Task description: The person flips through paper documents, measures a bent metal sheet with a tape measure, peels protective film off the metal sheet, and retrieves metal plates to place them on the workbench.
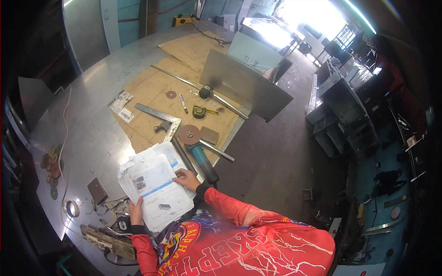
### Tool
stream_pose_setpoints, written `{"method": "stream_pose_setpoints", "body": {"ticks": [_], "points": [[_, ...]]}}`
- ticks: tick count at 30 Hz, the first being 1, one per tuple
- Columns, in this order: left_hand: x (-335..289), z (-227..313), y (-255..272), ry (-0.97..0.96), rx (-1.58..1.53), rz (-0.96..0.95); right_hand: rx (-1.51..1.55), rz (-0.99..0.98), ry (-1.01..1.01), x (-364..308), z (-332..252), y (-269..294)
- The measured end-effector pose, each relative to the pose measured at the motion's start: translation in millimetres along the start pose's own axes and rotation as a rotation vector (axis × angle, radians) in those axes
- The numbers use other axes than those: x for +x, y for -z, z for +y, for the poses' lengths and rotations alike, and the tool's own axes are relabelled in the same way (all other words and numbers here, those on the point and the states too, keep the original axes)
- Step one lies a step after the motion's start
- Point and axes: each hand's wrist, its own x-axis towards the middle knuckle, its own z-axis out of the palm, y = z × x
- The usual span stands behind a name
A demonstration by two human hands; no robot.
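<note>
A thick stack of printed papers (161, 186) lies at the table's near edge, its sheets unevenly piled. My left hand (136, 212) grips the stack's lower left edge, thumb on top. At the right edge, my right hand (186, 179) has its fingers closed on the upper sheets. Just beyond the right hand lies an angle grinder (201, 161) with a teal body and a reddish-brown disc. A metal square (159, 113) rests beyond the papers. Farther off are a yellow-black tape measure (199, 112), a marker (183, 104) and a small brown disc (171, 94).
Brown cardboard (147, 87) covers part of the metal table (92, 106). A sheet-metal panel (244, 85) stands at its right edge, near a long metal tube (230, 106). At left are a tape roll (71, 209), several discs (53, 170) and a power strip (99, 239).
</note>
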Motion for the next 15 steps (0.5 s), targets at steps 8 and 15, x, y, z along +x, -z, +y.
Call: {"method": "stream_pose_setpoints", "body": {"ticks": [8,15], "points": [[3,-4,3,-0.004,-0.010,-0.009,0.020,-0.009,-0.010,-1,-3,0],[10,-14,9,0.008,-0.036,-0.035,0.010,-0.010,-0.017,-1,-4,0]]}}
